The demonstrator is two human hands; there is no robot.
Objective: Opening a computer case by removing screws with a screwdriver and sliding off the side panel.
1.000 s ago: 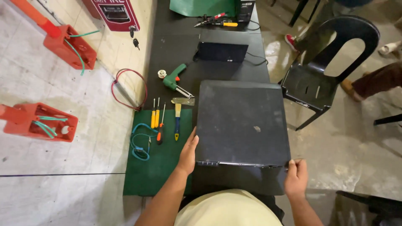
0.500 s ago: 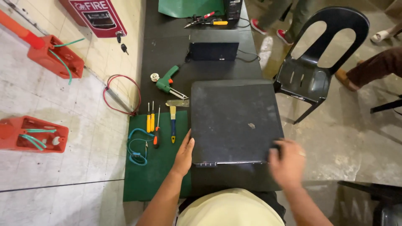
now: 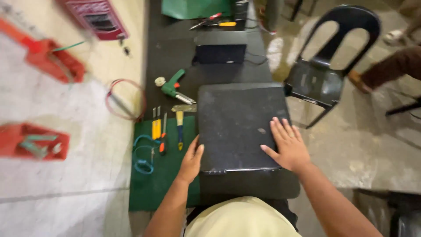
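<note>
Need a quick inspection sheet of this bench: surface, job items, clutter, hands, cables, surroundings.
Surface: long black table, green mat at near left.
Job's things: closed black laptop, lying flat.
Clutter: screwdrivers on the mat, green tool, second dark device farther back.
Grippers: left hand at the laptop's left edge; right hand flat on its lid.
Cables: teal cord on the mat; red wire loop on the floor.
Surroundings: black plastic chair, red holders at left.

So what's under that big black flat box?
The black flat box lies on a black table. Its left edge meets the green mat. The right hand rests flat on top. Anything beneath it is hidden.
</note>
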